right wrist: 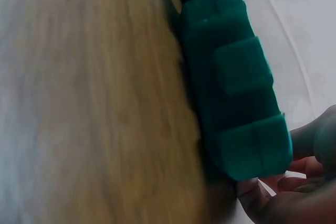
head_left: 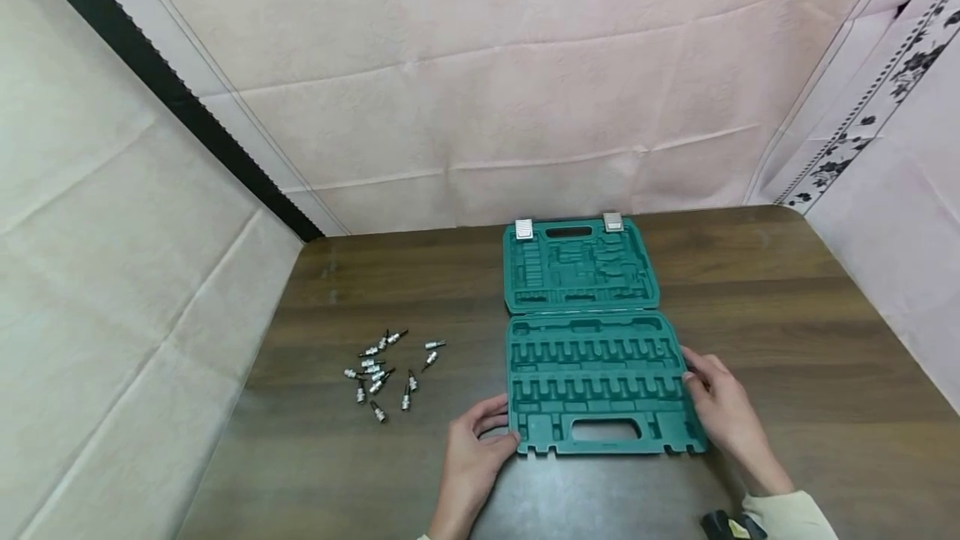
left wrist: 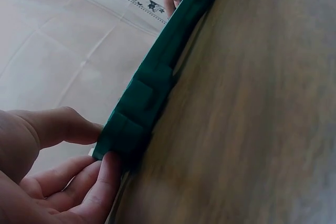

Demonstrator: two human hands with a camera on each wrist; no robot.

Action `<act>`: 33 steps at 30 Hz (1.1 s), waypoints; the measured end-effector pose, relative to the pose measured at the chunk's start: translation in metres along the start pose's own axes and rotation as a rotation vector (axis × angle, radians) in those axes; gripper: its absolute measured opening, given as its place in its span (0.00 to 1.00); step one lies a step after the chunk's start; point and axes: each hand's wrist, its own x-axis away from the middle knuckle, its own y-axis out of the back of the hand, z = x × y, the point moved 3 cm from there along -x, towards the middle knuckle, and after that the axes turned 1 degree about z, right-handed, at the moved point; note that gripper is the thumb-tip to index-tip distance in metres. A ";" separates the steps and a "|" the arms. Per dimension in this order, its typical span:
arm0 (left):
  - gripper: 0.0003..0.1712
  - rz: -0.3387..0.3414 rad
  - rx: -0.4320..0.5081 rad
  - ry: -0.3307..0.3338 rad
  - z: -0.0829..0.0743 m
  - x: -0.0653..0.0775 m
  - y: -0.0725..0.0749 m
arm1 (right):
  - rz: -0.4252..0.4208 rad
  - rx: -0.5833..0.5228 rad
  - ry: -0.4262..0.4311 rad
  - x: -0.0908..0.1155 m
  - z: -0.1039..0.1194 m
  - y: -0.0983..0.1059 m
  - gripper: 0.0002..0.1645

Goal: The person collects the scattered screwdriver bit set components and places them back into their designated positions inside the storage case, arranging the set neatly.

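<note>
A green plastic tool case (head_left: 592,367) lies open on the table, lid folded away to the back, its moulded slots bare. At its near left corner my left hand (head_left: 472,452) grips the edge, thumb on one side and fingers on the other; the left wrist view shows these fingers (left wrist: 107,182) against the case's end. My right hand (head_left: 723,402) holds the right edge, with the thumb near the top rim. In the right wrist view the right hand's fingers (right wrist: 254,195) are partly hidden behind the case (right wrist: 252,145).
Several small metal bit sockets (head_left: 377,386) lie loose on the wooden table (head_left: 780,298), left of the case. Two silver latches (head_left: 523,229) stand at the lid's far edge. Pale cloth walls (head_left: 480,107) enclose the table at the back and sides.
</note>
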 end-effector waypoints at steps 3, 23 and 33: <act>0.30 -0.006 0.001 0.024 -0.001 0.000 0.003 | -0.001 0.001 0.010 -0.001 0.004 -0.002 0.26; 0.32 -0.026 0.029 0.021 0.002 0.000 0.029 | 0.020 -0.027 0.057 -0.005 0.015 -0.018 0.26; 0.32 -0.029 0.025 -0.014 0.002 0.002 0.031 | 0.038 -0.037 0.064 -0.006 0.015 -0.017 0.26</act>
